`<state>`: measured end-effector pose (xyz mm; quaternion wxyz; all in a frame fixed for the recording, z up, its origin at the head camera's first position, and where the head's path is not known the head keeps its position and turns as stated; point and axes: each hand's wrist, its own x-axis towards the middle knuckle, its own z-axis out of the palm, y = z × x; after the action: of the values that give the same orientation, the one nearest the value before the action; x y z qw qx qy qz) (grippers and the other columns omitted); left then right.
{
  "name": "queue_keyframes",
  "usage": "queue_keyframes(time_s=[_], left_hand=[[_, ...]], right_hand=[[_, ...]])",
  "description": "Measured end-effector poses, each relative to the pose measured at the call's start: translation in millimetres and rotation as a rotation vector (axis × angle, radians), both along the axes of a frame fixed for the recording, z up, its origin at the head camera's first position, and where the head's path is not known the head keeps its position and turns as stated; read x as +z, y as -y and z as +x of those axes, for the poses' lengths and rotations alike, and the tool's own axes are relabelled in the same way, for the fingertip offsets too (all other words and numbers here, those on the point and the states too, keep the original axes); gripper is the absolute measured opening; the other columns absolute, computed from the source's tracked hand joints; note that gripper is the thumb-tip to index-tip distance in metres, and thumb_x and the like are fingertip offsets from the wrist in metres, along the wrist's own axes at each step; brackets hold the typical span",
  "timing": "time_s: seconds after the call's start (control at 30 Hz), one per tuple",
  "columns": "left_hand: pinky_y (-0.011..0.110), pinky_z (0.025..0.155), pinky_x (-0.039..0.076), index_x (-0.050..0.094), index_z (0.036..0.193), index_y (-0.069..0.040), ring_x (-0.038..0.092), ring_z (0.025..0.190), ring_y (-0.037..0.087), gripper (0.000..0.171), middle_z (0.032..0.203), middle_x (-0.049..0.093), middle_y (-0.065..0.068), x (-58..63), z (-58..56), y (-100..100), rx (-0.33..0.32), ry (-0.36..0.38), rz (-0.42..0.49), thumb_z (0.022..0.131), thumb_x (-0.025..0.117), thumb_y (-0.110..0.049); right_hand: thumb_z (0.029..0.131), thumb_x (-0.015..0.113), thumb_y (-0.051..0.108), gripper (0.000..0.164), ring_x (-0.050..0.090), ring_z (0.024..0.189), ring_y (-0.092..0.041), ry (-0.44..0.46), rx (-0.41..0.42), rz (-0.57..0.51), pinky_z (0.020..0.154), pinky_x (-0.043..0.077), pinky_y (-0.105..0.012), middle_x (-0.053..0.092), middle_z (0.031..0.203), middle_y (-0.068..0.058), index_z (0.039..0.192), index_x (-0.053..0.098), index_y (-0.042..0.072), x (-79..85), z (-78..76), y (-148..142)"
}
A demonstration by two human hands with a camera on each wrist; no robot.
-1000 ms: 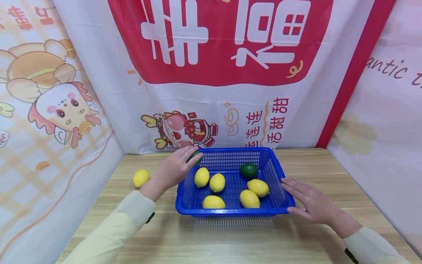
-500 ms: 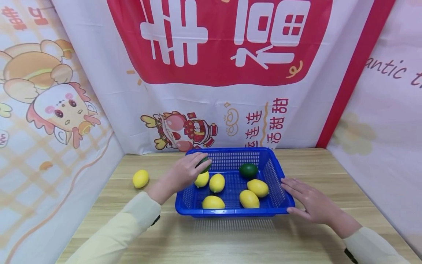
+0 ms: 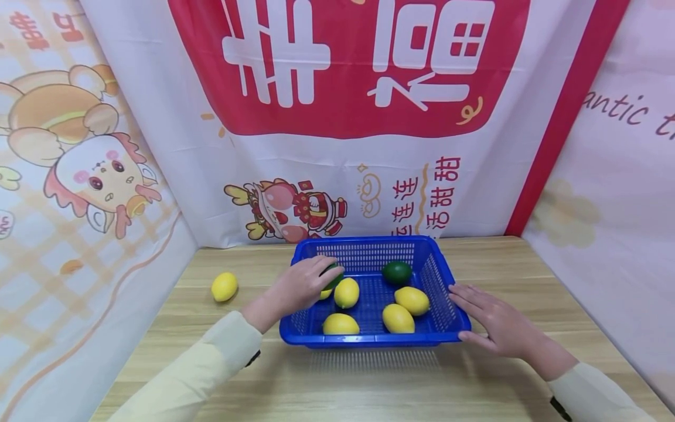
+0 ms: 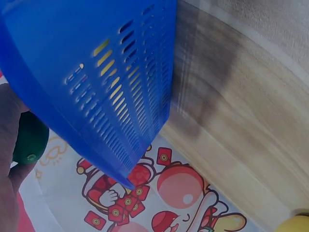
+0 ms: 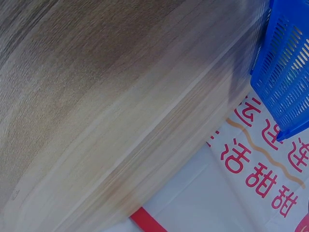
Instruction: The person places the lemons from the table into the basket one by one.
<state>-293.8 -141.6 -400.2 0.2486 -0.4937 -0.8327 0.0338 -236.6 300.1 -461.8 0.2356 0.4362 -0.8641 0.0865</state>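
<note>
My left hand (image 3: 303, 284) reaches over the left side of the blue plastic basket (image 3: 377, 338) and grips a dark green lime (image 3: 334, 275), partly hidden by the fingers. In the left wrist view the lime (image 4: 30, 140) shows between thumb and fingers, beside the basket's rim. Just below it, one yellow lemon (image 3: 325, 294) is mostly covered. Several other lemons (image 3: 347, 293) and a second lime (image 3: 397, 272) lie inside the basket. At the right, my right hand (image 3: 495, 322) rests with straight fingers against the basket's right wall and front corner; the right wrist view leaves this hand out.
A single lemon (image 3: 224, 287) lies on the wooden table (image 3: 253, 387), left of the basket. Printed cloth sheets (image 3: 348, 152) stand as walls behind the table and on both sides.
My left hand has carried the lime right and down, from over the basket's back left corner to inside it above a lemon. The right hand has stayed put.
</note>
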Motion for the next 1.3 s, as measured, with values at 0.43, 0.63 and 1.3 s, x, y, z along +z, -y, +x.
queue_keyframes(time_s=[0.43, 0.63, 1.3], left_hand=[[0.036, 0.097, 0.049, 0.055, 0.129, -0.01, 0.059, 0.112, 0.024, 0.052, 0.125, 0.06, 0.011, -7.4, 0.6, -5.4, 0.017, 0.105, -0.024, 0.082, 0.077, -0.013], [0.035, 0.097, 0.048, 0.053, 0.132, -0.011, 0.057, 0.114, 0.023, 0.054, 0.127, 0.058, 0.009, -10.4, 1.1, -6.0, 0.055, 0.177, -0.06, 0.084, 0.077, -0.015], [0.035, 0.093, 0.051, 0.051, 0.132, -0.011, 0.057, 0.105, 0.021, 0.059, 0.122, 0.058, 0.007, -13.7, 5.8, -8.7, 0.113, 0.319, -0.13, 0.081, 0.08, -0.018]], right_hand=[[0.089, 0.064, 0.049, 0.067, 0.052, 0.122, -0.038, -0.003, 0.009, -0.009, 0.113, 0.01, -0.015, 0.052, 0.139, -0.015, 0.133, 0.057, -0.001, 1.2, 0.4, 0.6], [0.089, 0.064, 0.048, 0.066, 0.052, 0.121, -0.039, -0.003, 0.008, -0.01, 0.113, 0.01, -0.015, 0.053, 0.139, -0.016, 0.133, 0.057, -0.001, 2.0, 1.0, 1.1], [0.09, 0.063, 0.049, 0.067, 0.052, 0.122, -0.039, -0.007, 0.024, -0.013, 0.113, 0.009, -0.016, 0.053, 0.139, -0.016, 0.133, 0.056, -0.001, 0.0, -1.7, -0.9]])
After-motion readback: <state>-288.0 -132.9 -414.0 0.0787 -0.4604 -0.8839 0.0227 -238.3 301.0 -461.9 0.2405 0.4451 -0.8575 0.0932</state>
